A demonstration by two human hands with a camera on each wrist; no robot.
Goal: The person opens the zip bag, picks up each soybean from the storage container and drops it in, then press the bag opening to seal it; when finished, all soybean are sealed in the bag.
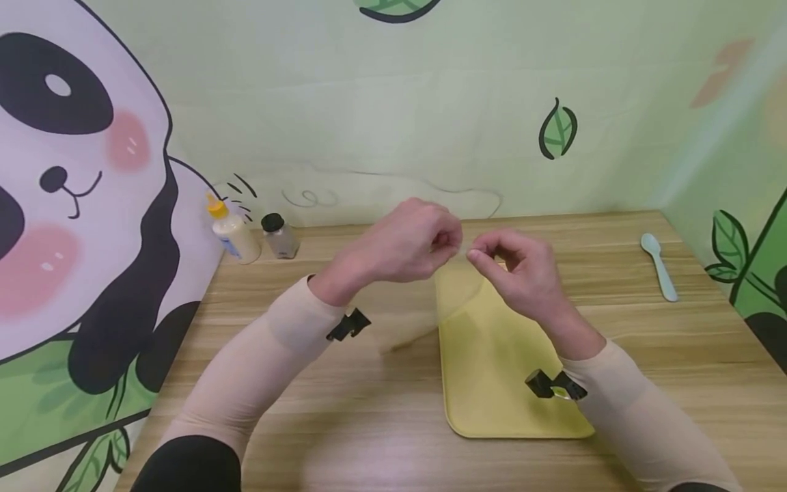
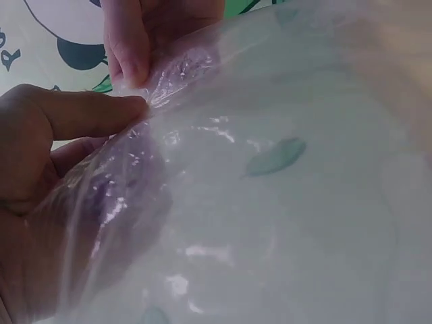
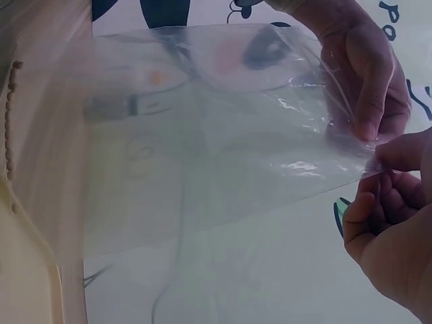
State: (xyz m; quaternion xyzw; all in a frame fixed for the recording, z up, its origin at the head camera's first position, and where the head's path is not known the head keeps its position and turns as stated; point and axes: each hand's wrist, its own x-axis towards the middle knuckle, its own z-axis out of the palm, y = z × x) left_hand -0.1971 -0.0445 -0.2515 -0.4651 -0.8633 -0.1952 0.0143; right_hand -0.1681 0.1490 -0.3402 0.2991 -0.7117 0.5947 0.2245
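A thin, see-through plastic bag (image 3: 202, 135) hangs between the hands, wrinkled and shiny near the pinched edge. In the head view, my left hand (image 1: 408, 239) pinches that edge between thumb and fingers. Close beside it on the right, my right hand (image 1: 516, 270) pinches the same edge, its fingertips nearly meeting the left ones. Both wrist views show the plastic gathered where the two hands meet. The bag's outline is faint in the head view, and I cannot tell whether its mouth is parted.
A yellow tray (image 1: 492, 389) lies on the wooden table (image 1: 295, 424) below the right hand. A white glue bottle with a yellow cap (image 1: 236, 236) and a small black-lidded jar (image 1: 281, 240) stand at the back left. A pale blue spoon (image 1: 660, 270) lies at the right.
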